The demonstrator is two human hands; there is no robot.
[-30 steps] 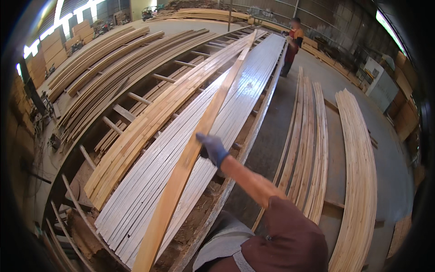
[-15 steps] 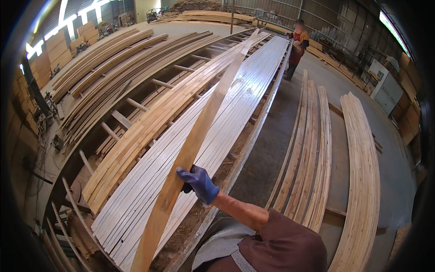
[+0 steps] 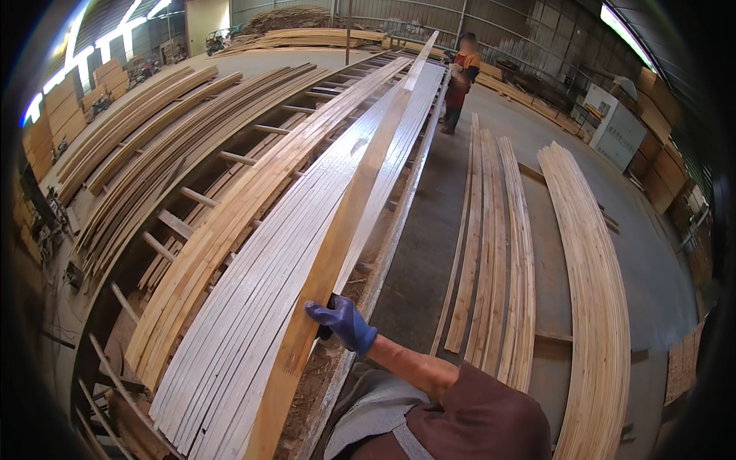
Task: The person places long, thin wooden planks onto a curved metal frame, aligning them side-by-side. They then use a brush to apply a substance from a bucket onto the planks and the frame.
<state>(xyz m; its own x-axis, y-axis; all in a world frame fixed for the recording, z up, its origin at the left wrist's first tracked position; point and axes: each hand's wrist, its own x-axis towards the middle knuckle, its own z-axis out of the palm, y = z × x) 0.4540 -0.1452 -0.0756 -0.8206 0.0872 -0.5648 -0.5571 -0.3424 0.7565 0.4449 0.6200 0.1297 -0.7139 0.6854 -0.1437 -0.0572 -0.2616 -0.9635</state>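
Note:
My right hand (image 3: 343, 322), in a blue-purple glove with a dark palm, grips the right edge of a long wooden board (image 3: 351, 207). Its thumb lies over the top face, while the other fingers pass out of sight underneath. The board runs lengthwise above a row of white-coated wooden strips (image 3: 253, 299) and hides part of them. Those strips lie side by side on a long rack, with a wet-looking shine toward the far part. My left hand is not in view.
Bare wooden strips (image 3: 207, 238) lie left of the white ones, across the rack's rollers (image 3: 198, 197). A metal rail (image 3: 383, 264) edges the rack on the right. Stacked boards (image 3: 586, 291) rest on the floor to the right. Another person (image 3: 460, 77) stands at the rack's far end.
The board in my right hand has shifted right across the white strips, uncovering more of them on its left. My view has turned somewhat to the right.

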